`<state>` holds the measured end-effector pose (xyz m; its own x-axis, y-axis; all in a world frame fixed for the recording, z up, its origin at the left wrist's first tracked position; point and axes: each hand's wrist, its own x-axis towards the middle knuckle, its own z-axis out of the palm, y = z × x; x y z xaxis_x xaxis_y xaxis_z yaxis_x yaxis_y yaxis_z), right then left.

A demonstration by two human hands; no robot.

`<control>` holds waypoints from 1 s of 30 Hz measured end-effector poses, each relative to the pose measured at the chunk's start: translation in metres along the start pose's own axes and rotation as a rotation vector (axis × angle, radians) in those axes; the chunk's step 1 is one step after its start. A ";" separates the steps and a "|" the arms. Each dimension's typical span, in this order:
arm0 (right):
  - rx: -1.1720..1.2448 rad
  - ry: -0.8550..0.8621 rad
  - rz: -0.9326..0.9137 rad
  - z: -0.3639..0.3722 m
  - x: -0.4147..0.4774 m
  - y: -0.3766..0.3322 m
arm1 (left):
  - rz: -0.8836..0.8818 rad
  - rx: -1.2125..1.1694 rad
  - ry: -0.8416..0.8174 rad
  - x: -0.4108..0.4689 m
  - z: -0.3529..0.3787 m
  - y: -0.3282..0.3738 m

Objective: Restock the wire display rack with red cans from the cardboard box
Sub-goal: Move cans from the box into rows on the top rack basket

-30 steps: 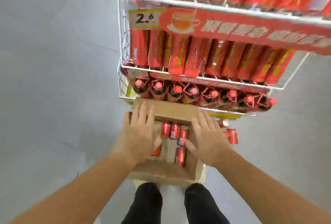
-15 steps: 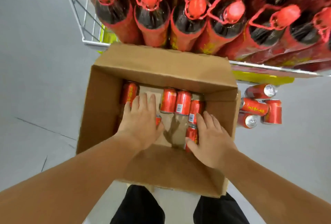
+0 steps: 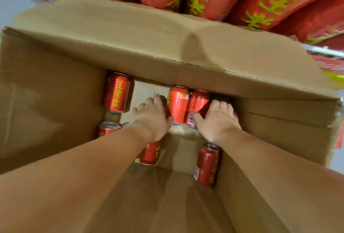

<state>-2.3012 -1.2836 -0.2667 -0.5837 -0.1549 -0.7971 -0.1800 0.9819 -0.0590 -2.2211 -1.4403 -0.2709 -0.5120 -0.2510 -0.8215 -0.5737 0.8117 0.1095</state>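
Forearms (image 3: pixel 89 160) deep in cardboard box (image 3: pixel 55 93), left hand (image 3: pixel 151 115) and right hand (image 3: pixel 217 119) palm-down, thumbs against red cans (image 3: pixel 177 104), grip unclear.

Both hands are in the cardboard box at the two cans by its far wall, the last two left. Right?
Not the last two. The head view shows four more cans in the cardboard box: far left, near left, under the left forearm, by the right wall.
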 end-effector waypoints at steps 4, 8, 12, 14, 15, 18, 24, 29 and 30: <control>0.132 -0.023 0.074 0.006 0.026 0.001 | -0.034 -0.376 -0.035 0.027 0.017 -0.005; 0.324 -0.028 0.165 0.007 0.040 0.000 | -0.025 -0.603 -0.105 0.038 0.023 0.002; 0.449 -0.044 0.219 0.000 0.045 -0.003 | -0.059 -0.696 -0.136 0.041 0.020 0.005; 0.470 -0.028 0.216 0.001 0.041 -0.003 | -0.074 -0.706 -0.161 0.038 0.015 0.001; 0.450 -0.020 0.195 0.002 0.039 -0.004 | -0.081 -0.718 -0.168 0.036 0.014 -0.002; 0.360 0.026 0.094 0.003 0.032 -0.008 | -0.095 -0.721 -0.142 0.026 0.009 -0.015; 0.419 0.097 -0.014 0.001 0.008 -0.012 | -0.132 -0.785 -0.050 -0.008 -0.004 -0.043; 0.564 0.073 -0.014 -0.013 -0.021 -0.007 | -0.151 -0.864 0.017 -0.051 -0.022 -0.051; 0.573 0.074 -0.021 -0.018 -0.029 -0.007 | -0.156 -0.886 0.022 -0.060 -0.025 -0.051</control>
<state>-2.2975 -1.2882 -0.2321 -0.6421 -0.1623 -0.7492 0.2534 0.8775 -0.4072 -2.1771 -1.4798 -0.2130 -0.3936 -0.3419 -0.8534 -0.9159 0.0657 0.3961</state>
